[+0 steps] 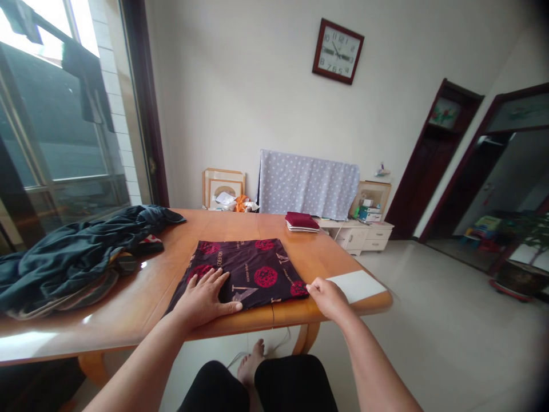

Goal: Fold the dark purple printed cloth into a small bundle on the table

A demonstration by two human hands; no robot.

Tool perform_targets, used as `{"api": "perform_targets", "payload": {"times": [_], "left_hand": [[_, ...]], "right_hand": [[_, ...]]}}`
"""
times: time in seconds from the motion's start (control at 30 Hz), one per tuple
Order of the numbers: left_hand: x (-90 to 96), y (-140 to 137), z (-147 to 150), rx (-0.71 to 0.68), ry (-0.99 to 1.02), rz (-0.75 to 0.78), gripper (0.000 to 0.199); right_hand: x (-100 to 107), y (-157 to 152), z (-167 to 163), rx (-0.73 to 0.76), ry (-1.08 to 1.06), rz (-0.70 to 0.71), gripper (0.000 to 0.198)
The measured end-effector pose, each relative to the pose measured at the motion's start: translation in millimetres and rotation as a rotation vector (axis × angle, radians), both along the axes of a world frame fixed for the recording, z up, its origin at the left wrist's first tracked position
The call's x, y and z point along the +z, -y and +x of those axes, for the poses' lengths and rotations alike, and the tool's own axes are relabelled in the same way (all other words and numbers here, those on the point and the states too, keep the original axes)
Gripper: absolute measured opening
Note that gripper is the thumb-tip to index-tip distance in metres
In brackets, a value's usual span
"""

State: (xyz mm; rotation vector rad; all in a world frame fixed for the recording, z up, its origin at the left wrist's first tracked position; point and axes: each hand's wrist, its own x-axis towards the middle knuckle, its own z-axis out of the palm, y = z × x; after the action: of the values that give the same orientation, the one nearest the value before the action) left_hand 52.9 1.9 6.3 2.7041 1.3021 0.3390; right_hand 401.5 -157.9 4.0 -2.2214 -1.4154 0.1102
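A dark garment (240, 266) with red round emblems and pale lettering lies folded flat into a rough rectangle near the table's front edge. My left hand (206, 297) rests on its near left part, fingers spread and palm down. At the near right corner, my right hand (328, 296) pinches the garment's edge between thumb and fingers. What kind of garment it is, I cannot tell.
The wooden table (171, 229) carries a heap of dark clothes (81, 252) at left, a folded maroon stack (302, 221) at the far side and a white sheet (358, 285) at right. Behind stand a dotted cloth cover (306, 183) and a white cabinet (364, 236).
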Motion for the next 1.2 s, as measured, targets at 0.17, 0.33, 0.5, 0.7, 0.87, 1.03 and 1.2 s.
{"api": "perform_targets", "payload": {"times": [0.17, 0.33, 0.5, 0.7, 0.87, 1.03, 1.2], "left_hand": [[0.6, -2, -1, -0.011, -0.006, -0.008, 0.110], [-3.3, -6, -2, -0.024, -0.005, -0.015, 0.110], [-6.6, -8, -3, -0.026, -0.003, -0.014, 0.110], [-10.1, -8, -3, -0.020, 0.005, 0.022, 0.108], [-10.6, -8, -3, -0.018, -0.002, 0.011, 0.110], [-7.3, -8, -3, -0.021, -0.004, -0.015, 0.110], [-4.6, -6, -2, -0.017, -0.004, -0.029, 0.110]], "right_hand": [[-7, 6, 6, -0.006, 0.054, -0.070, 0.027], [4, 7, -3, -0.017, 0.122, -0.104, 0.028], [23, 1, -45, 0.022, 0.212, 0.150, 0.032], [13, 1, -124, 0.565, 0.269, 0.168, 0.060], [-15, 17, -134, 0.612, 0.249, 0.014, 0.069], [-23, 31, -121, 0.442, 0.240, 0.054, 0.059], [-15, 28, -106, 0.270, 0.294, 0.122, 0.055]]}}
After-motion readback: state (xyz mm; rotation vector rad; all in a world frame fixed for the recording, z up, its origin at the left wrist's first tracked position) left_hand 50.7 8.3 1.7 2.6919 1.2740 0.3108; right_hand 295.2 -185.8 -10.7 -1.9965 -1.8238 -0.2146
